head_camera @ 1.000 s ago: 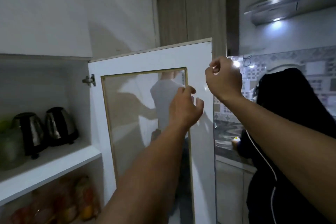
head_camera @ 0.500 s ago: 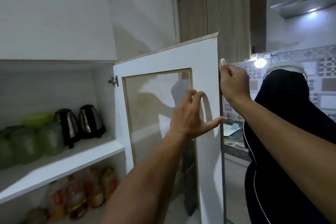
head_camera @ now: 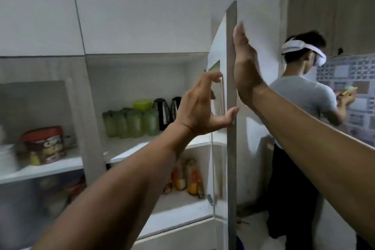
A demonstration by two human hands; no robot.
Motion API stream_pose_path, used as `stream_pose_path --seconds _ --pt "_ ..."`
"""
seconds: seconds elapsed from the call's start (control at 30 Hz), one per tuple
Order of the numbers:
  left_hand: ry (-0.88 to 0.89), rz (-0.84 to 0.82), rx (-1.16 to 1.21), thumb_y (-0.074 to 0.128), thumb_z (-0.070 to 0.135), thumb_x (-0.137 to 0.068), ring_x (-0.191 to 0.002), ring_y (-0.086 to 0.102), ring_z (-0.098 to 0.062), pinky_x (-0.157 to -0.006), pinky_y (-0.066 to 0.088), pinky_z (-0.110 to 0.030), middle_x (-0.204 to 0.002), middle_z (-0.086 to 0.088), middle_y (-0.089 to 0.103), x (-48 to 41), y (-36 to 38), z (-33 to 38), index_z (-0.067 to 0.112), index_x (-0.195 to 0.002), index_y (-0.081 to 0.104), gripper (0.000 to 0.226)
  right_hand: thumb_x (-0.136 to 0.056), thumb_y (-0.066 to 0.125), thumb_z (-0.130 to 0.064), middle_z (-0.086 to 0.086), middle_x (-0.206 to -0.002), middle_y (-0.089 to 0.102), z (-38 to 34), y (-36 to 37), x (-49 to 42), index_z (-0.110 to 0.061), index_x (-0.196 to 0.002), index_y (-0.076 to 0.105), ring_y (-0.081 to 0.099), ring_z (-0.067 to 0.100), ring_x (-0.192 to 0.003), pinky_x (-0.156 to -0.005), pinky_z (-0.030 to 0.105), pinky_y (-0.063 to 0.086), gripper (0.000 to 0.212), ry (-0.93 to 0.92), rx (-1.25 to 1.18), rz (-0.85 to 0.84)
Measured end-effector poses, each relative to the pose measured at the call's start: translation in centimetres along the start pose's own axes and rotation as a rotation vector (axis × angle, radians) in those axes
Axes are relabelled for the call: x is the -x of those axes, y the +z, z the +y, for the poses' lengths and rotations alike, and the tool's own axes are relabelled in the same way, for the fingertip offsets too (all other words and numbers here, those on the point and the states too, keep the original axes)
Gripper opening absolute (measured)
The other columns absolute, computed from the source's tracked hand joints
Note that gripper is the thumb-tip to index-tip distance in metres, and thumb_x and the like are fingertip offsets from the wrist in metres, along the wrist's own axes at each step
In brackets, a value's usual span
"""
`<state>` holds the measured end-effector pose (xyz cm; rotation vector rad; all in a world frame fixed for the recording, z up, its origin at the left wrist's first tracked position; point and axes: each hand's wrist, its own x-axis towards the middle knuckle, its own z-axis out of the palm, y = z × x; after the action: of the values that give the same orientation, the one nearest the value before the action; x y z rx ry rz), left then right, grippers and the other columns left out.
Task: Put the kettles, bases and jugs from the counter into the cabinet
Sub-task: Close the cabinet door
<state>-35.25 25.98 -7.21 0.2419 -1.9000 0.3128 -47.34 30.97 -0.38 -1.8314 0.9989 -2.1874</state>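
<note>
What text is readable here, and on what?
Brown snack tub with red lid, left shelf: large logo on its front, too blurred to read.
Bottles on lower shelf: labels blurred, unreadable.
Kettles, green jugs, cabinet door: no text visible.

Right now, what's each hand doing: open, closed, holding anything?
Left hand: open, fingers curled, thumb against the cabinet door edge, gripping nothing.
Right hand: open and flat against the door's outer face, holding nothing.
</note>
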Motion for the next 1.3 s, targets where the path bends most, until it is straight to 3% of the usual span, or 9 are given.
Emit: stream_pose_path --seconds 0.13,0.23,0.33,0.47,0.63,0.73,0.8,1.0,1.3 --pt "-0.057 -0.032 -0.176 0.065 0.043 -0.085 -0.065 0.059 -0.013 -0.059 0.049 -0.024 -0.094 -0.004 0.069 2.4 -6.4 -2.4 0.004 -0.117 0.058 0.051 -0.101 0.025 -0.054 -0.007 -0.162 0.036 1.1 6.9 1.1 -0.033 -0.157 0.030 0.036 0.006 -0.144 -0.121 0.039 0.031 0.060 -0.061 0.034 -0.068" --pt "-0.160 -0.009 -0.307 0.069 0.025 -0.089 -0.053 0.048 -0.011 -0.054 0.040 -0.019 -0.069 0.003 0.057 4.1 -9.9 -4.5 0.007 -0.097 0.058 0.023 -0.099 0.031 -0.054 0.001 -0.164 0.033 2.5 11.7 1.2 -0.028 -0.159 0.026 0.032 0.019 -0.150 -0.121 0.047 0.030 0.066 -0.091 0.086 -0.131" --pt "-0.381 0.033 -0.406 0.066 0.023 -0.093 -0.050 0.043 -0.005 -0.050 0.034 -0.010 -0.066 0.010 0.049 6.0 -12.5 -6.9 0.010 -0.095 0.054 0.017 -0.098 0.033 -0.056 0.001 -0.169 0.017 3.9 16.2 1.3 -0.028 -0.161 0.016 0.021 0.023 -0.154 -0.121 0.053 0.029 0.071 -0.122 0.180 -0.284" --pt "-0.680 0.025 -0.511 0.059 0.024 -0.099 -0.088 0.068 -0.030 -0.067 0.042 -0.026 -0.106 -0.015 0.070 9.0 -15.1 -10.8 0.005 -0.129 0.052 0.036 -0.101 0.033 -0.051 0.000 -0.171 0.004 7.2 21.6 1.6 -0.028 -0.161 0.013 0.009 0.021 -0.157 -0.124 0.050 0.021 0.067 -0.151 0.371 -0.463" --pt "-0.920 -0.141 -0.589 0.059 0.021 -0.099 -0.143 0.038 -0.034 -0.113 0.038 -0.043 -0.160 -0.018 0.033 12.9 -16.3 -17.7 0.007 -0.161 0.001 0.086 -0.103 0.036 -0.049 -0.005 -0.169 -0.015 11.7 28.0 1.3 -0.031 -0.161 0.002 -0.004 0.020 -0.157 -0.125 0.055 0.007 0.070 -0.129 0.560 -0.703" --pt "-0.872 -0.259 -0.765 0.053 0.035 -0.100 -0.157 -0.006 -0.028 -0.126 0.015 -0.046 -0.169 -0.009 -0.015 15.6 -16.0 -21.1 0.012 -0.154 -0.027 0.099 -0.103 0.037 -0.046 -0.007 -0.166 -0.025 13.8 30.1 1.3 -0.031 -0.161 -0.005 -0.010 0.019 -0.156 -0.125 0.052 0.004 0.073 -0.167 0.614 -0.715" --pt "-0.785 -0.289 -0.888 0.047 0.046 -0.100 -0.154 -0.019 -0.026 -0.127 0.004 -0.045 -0.164 -0.009 -0.030 17.0 -15.7 -24.0 0.017 -0.154 -0.029 0.097 -0.103 0.038 -0.045 -0.007 -0.165 -0.029 15.7 31.9 1.0 -0.031 -0.160 -0.010 -0.009 0.019 -0.156 -0.124 0.052 0.004 0.075 -0.210 0.641 -0.687" --pt "-0.559 -0.298 -1.051 0.041 0.049 -0.101 -0.157 -0.008 -0.030 -0.127 0.004 -0.048 -0.168 -0.016 -0.012 19.8 -15.6 -31.9 0.013 -0.162 0.001 0.081 -0.102 0.038 -0.042 -0.006 -0.167 -0.024 22.0 36.7 -0.1 -0.028 -0.161 -0.008 -0.012 0.019 -0.156 -0.123 0.055 0.004 0.076 -0.365 0.709 -0.563" --pt "-0.550 -0.366 -1.049 0.035 0.053 -0.101 -0.157 -0.006 -0.027 -0.126 -0.004 -0.044 -0.169 -0.014 -0.008 20.4 -15.4 -40.9 0.011 -0.162 0.004 0.080 -0.101 0.038 -0.043 0.001 -0.170 -0.013 29.5 42.0 -2.4 -0.022 -0.162 -0.003 -0.010 0.022 -0.156 -0.124 0.057 0.005 0.076 -0.414 0.847 -0.518"
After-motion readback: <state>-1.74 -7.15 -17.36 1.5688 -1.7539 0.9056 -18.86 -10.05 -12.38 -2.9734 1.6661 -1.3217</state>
